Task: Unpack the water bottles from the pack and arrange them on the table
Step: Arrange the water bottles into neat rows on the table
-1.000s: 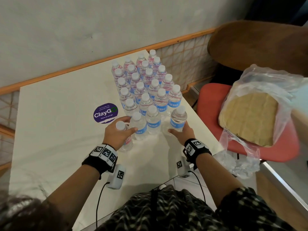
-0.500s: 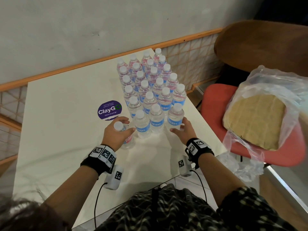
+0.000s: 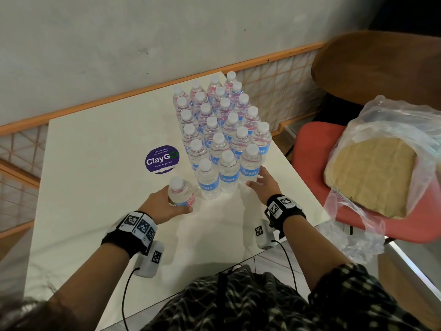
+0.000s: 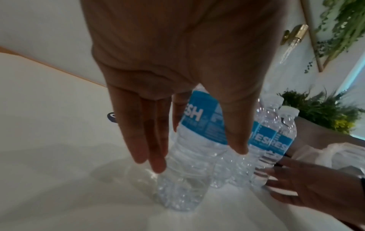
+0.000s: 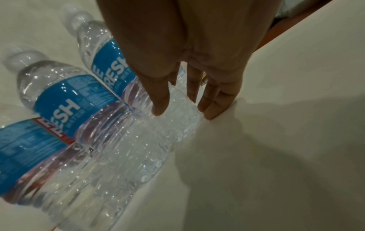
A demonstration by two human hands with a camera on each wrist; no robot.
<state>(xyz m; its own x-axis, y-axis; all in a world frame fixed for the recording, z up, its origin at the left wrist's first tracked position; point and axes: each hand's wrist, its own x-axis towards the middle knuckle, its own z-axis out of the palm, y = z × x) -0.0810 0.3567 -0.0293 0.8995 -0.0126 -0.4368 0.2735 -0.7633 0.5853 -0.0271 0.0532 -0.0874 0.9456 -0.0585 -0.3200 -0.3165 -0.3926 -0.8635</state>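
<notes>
Setting: From the head camera I looked down on a white table [image 3: 95,163] carrying a block of upright water bottles [image 3: 222,125] in neat rows toward its far right side, beside a purple ClayGo sticker [image 3: 161,159].

Loose bottle: One bottle [image 3: 180,192] stood upright just short of the block, offset to its near left corner and apart from the front row.

Left hand: My left hand [image 3: 162,206] wrapped this loose bottle low on its body, thumb on one side and fingers on the other.

Right hand: My right hand [image 3: 265,183] held nothing; its straight fingers pressed against the base of the front-right bottle [image 3: 250,167].

Key relation: The loose bottle's long axis was vertical. The open slot lay away from me and to its right, next to the front row, so I judged the left hand the nearer one to slide it in.

Left wrist view: It showed the thumb [image 4: 235,132] and fingers [image 4: 150,140] bracketing the clear ribbed body under the blue label, detail the head view hid.

Right wrist view: It showed fingertips [image 5: 211,109] resting on the table at the bottle's foot.

Pack: Only the head view showed the plastic wrap [image 3: 391,149] with its cardboard tray, on a red chair [image 3: 307,149] to my right.
</notes>
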